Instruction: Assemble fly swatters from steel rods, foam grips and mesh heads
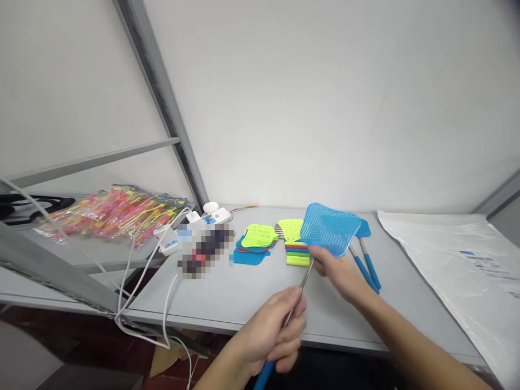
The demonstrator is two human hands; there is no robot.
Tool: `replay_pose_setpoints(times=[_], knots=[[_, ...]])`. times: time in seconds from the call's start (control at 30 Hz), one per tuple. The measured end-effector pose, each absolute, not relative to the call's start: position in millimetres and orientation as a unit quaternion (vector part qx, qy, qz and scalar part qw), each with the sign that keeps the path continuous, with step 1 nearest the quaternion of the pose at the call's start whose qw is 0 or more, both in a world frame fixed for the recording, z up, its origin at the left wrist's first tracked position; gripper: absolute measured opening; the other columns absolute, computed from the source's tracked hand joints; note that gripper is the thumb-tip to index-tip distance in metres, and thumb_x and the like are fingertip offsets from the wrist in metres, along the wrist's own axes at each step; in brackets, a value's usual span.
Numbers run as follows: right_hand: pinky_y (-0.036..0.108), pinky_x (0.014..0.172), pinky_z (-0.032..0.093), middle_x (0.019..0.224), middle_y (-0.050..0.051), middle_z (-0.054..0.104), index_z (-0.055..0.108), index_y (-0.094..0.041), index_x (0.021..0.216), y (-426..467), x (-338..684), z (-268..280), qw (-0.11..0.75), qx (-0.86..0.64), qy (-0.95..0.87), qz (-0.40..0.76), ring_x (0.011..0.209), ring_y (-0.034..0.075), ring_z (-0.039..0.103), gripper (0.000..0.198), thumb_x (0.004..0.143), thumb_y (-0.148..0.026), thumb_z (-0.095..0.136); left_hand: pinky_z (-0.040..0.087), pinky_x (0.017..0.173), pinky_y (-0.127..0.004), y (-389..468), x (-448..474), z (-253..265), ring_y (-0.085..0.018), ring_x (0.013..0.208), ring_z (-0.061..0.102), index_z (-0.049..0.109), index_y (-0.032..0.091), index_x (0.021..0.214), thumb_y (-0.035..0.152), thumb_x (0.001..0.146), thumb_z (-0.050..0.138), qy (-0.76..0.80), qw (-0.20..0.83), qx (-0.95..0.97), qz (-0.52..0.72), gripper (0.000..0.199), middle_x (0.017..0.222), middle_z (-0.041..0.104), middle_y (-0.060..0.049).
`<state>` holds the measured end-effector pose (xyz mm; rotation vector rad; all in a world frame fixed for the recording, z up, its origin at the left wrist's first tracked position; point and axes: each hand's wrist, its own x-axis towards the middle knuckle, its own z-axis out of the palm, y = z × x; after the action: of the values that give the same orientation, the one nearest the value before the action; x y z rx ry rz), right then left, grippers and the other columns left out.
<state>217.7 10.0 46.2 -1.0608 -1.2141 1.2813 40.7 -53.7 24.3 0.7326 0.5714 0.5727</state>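
Observation:
A blue fly swatter (330,228) with a thin metal rod and a blue handle is held in front of me, above the table. My left hand (280,327) is closed round the rod near the top of the handle. Farther up, the fingers of my right hand (335,269) are closed on the rod where it meets the perforated head. Behind the swatter lie several coloured handles (297,260) in a row, partly hidden. Yellow, blue and red swatter heads (258,236) are stacked left of them. Two more blue swatters (370,268) rest to the right.
A large white plastic package (442,260) covers the table's right side. At left, a metal post (162,103) rises beside colourful bagged items (130,211). White power strips (217,218) and a loose white cable (166,319) lie at the table's left edge. A blurred patch hides something nearby.

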Motion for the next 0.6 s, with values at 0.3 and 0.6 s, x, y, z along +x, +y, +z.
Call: replay_pose_setpoints(times=[0.3,0.6], knots=[[0.026,0.05,0.025,0.054,-0.005,0.04,0.045,-0.021,0.061,-13.8,235.5,47.4,0.447,-0.446,-0.589,0.505,0.051,0.01,0.033,0.039,0.086,-0.048,0.057,0.031,0.031,-0.015,-81.6,34.8,29.3,-0.003,0.027,0.021,0.05,0.02,0.085,0.048,0.097,0.034,0.336,0.78,0.455,0.269,0.034,0.049,0.039,0.01],[0.029,0.05,0.017,0.052,-0.005,0.022,0.03,-0.021,0.052,-45.9,249.3,49.9,0.407,-0.44,-0.63,0.495,0.051,0.01,0.021,0.053,0.092,-0.054,0.044,0.026,0.031,-0.015,-103.5,40.9,43.7,-0.006,0.032,0.027,0.041,0.023,0.078,0.059,0.094,0.032,0.417,0.674,0.568,0.222,0.041,0.049,0.032,0.01]])
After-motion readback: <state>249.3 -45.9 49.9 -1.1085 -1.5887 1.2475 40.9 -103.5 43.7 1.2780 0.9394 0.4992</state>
